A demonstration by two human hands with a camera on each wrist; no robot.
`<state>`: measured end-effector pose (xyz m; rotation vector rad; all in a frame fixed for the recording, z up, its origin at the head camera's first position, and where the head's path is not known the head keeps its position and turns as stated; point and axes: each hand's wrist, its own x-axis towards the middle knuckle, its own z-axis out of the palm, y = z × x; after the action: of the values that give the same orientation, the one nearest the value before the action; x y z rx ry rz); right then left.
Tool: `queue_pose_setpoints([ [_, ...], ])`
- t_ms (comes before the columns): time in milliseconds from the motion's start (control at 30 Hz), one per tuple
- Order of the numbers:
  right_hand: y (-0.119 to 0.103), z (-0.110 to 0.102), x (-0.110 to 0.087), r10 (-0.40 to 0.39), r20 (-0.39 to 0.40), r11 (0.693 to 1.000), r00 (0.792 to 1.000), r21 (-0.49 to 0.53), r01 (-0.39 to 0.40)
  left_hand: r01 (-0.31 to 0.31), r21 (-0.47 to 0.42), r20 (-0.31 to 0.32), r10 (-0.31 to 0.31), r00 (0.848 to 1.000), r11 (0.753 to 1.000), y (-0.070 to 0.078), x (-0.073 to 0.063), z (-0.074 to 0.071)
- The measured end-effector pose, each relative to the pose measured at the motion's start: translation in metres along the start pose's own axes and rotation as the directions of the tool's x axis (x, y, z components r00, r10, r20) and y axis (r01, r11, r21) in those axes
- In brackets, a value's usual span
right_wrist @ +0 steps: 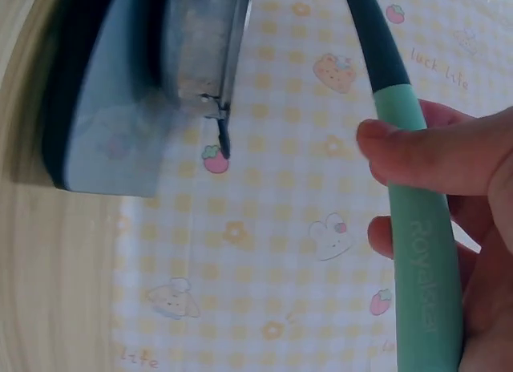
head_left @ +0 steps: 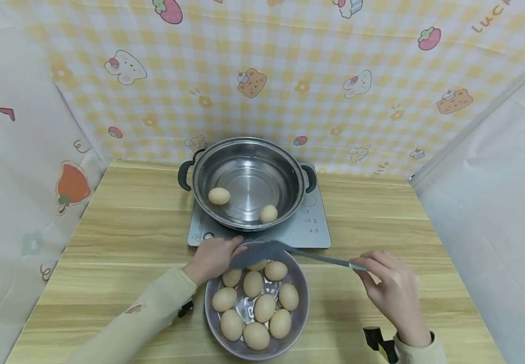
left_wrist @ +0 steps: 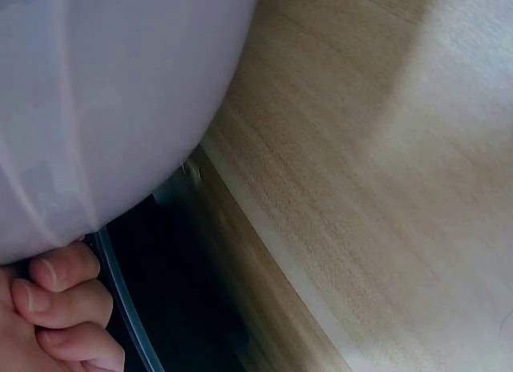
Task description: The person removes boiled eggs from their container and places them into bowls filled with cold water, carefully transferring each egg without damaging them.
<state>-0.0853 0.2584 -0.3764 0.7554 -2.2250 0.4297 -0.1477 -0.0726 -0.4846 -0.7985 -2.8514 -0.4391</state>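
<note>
My left hand [head_left: 214,258] grips the far left rim of a lilac bowl [head_left: 305,303] of brown eggs [head_left: 256,336]. In the left wrist view its curled fingers [left_wrist: 76,304] lie against the underside of the bowl [left_wrist: 136,83]. My right hand [head_left: 392,285] holds a dark grey cooking utensil with a mint-green handle [right_wrist: 421,236], thumb and fingers round the handle. The utensil's broad, blurred head [head_left: 258,253] reaches over the bowl's far rim, near the left fingers, and partly covers an egg.
Behind the bowl a steel pot [head_left: 249,151] with black handles stands on a flat induction cooker [head_left: 310,235]. Inside it are two eggs [head_left: 219,196]. A checked, patterned cloth [head_left: 303,55] hangs behind the wooden table [head_left: 372,212], with white sheets at both sides.
</note>
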Motion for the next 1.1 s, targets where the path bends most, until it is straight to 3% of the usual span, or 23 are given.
queue_pose_setpoints([
  [167,0.006,0.001,0.018,0.019,-0.022,0.999,1.000,-0.028,-0.020,-0.015,-0.003,-0.053,0.015,0.999,1.000,0.000,-0.001,-0.001],
  [400,0.023,0.024,0.042,0.024,-0.070,0.981,0.997,-0.191,-0.037,0.018,-0.023,0.030,-0.018,0.999,1.000,0.002,0.000,-0.005],
  [567,0.035,0.045,0.049,0.037,-0.069,0.969,0.997,-0.240,-0.053,0.022,-0.016,0.040,-0.021,0.999,1.000,0.002,0.000,-0.003],
  [833,0.040,0.055,0.047,0.015,-0.023,0.967,1.000,-0.255,-0.020,0.030,-0.012,0.044,-0.029,0.999,0.999,0.002,0.000,-0.001],
  [1100,0.036,0.052,0.044,0.010,0.139,0.968,0.990,-0.249,0.025,0.033,-0.007,0.045,-0.033,0.998,0.999,0.001,0.002,0.002],
])
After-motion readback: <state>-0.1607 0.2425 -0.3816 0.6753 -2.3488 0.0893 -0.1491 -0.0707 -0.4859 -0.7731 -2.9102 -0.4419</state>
